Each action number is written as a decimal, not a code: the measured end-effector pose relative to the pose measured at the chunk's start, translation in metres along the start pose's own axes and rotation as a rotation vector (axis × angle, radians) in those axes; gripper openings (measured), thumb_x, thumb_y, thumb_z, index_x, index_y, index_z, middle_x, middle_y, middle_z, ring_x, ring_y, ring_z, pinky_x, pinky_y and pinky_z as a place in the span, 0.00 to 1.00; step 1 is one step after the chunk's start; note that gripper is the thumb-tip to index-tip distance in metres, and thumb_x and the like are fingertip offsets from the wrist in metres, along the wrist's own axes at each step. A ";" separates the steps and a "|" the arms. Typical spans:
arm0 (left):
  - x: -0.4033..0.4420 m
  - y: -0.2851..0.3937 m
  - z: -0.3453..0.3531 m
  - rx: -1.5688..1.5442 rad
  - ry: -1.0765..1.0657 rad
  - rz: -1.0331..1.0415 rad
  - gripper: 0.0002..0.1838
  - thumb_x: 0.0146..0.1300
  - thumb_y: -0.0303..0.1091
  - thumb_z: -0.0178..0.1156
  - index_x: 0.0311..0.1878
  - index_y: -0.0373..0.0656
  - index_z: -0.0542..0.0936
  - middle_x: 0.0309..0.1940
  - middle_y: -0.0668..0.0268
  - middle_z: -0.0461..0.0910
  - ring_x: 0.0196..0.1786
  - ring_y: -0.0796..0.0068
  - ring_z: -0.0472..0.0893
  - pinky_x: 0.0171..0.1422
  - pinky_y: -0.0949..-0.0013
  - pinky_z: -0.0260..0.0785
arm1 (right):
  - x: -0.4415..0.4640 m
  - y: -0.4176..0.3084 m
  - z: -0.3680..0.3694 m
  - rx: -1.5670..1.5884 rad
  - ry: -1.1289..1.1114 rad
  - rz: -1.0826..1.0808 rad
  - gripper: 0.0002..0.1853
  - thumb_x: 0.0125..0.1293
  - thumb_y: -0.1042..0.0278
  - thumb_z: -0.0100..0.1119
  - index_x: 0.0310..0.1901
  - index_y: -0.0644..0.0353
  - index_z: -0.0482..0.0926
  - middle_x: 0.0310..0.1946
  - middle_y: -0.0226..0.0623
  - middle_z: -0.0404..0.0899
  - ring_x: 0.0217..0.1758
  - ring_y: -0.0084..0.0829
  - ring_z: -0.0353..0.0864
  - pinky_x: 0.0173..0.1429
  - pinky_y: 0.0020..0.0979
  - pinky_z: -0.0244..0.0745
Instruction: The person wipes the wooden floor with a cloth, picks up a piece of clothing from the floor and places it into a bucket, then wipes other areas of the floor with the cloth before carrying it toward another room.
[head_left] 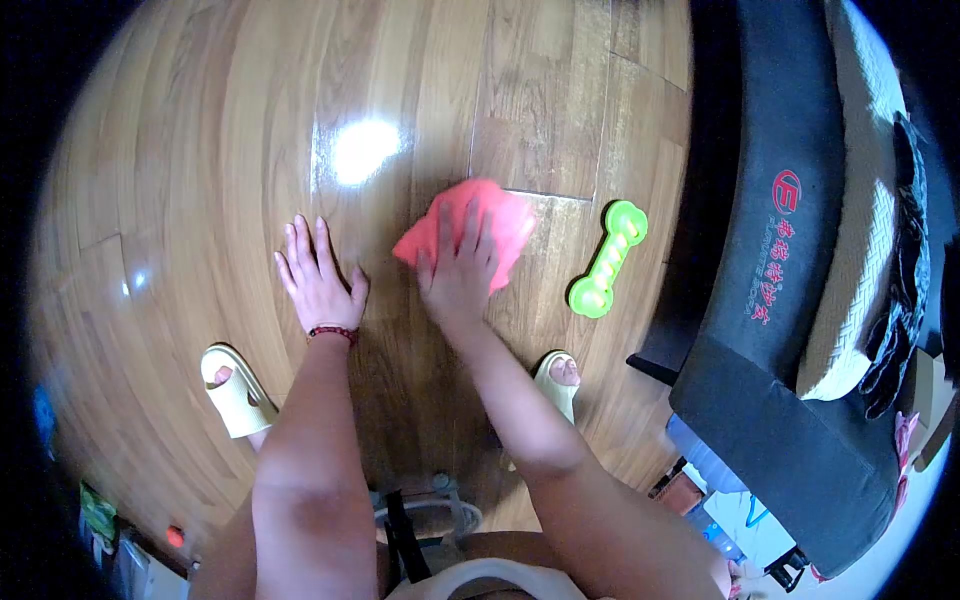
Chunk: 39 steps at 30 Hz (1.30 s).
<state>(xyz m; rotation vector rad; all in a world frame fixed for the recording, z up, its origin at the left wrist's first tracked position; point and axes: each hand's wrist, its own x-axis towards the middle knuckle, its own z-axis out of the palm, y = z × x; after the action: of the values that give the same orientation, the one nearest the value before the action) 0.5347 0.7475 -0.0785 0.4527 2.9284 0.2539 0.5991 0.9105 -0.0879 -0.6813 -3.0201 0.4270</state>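
Note:
My left hand (319, 277) lies flat on the wooden floor (230, 130), fingers spread, with a dark red bead bracelet (332, 333) at the wrist. To its right, my right hand (462, 270) presses down on a pinkish-red cloth (512, 222) with its fingers stretched out over it. The cloth is spread on the floor and sticks out past the fingertips and on both sides of the hand. Right of the cloth lies a bright green bone-shaped plastic toy (608, 260), apart from both hands.
My feet wear cream slippers, a left slipper (238, 400) and a right slipper (553, 385). A dark grey sofa (765, 330) with red lettering and a woven cushion (860, 250) runs along the right. Boxes (725, 515) stand at lower right. A small red ball-like thing (175, 536) lies at lower left.

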 end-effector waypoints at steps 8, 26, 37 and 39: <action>-0.003 -0.004 0.007 -0.017 0.076 0.029 0.43 0.54 0.43 0.57 0.73 0.46 0.53 0.75 0.56 0.45 0.77 0.58 0.44 0.78 0.48 0.33 | 0.043 0.059 -0.023 -0.066 -0.231 -0.219 0.38 0.61 0.44 0.52 0.71 0.45 0.56 0.72 0.52 0.47 0.76 0.52 0.44 0.75 0.54 0.41; -0.003 -0.005 0.011 -0.041 0.120 0.016 0.41 0.56 0.39 0.56 0.73 0.49 0.53 0.74 0.58 0.48 0.77 0.60 0.47 0.78 0.49 0.36 | -0.031 0.236 -0.031 -0.256 0.255 0.610 0.34 0.68 0.54 0.40 0.71 0.66 0.52 0.72 0.58 0.47 0.76 0.51 0.45 0.77 0.43 0.38; -0.003 -0.002 0.013 -0.036 0.166 0.049 0.41 0.54 0.37 0.55 0.73 0.49 0.54 0.75 0.59 0.48 0.77 0.60 0.47 0.77 0.48 0.36 | 0.101 0.113 -0.005 0.048 0.119 0.322 0.40 0.60 0.45 0.46 0.70 0.61 0.56 0.71 0.54 0.52 0.76 0.53 0.40 0.76 0.49 0.32; -0.003 -0.003 0.013 -0.038 0.167 0.055 0.40 0.54 0.37 0.54 0.73 0.49 0.55 0.74 0.59 0.48 0.77 0.60 0.48 0.77 0.48 0.36 | 0.130 0.073 -0.002 0.119 0.156 0.163 0.41 0.57 0.47 0.49 0.71 0.56 0.56 0.72 0.50 0.50 0.77 0.53 0.37 0.76 0.51 0.29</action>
<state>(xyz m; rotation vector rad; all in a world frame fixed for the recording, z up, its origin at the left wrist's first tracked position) 0.5388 0.7459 -0.0917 0.5311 3.0701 0.3719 0.5123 1.0299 -0.1109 -0.9097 -2.7789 0.5267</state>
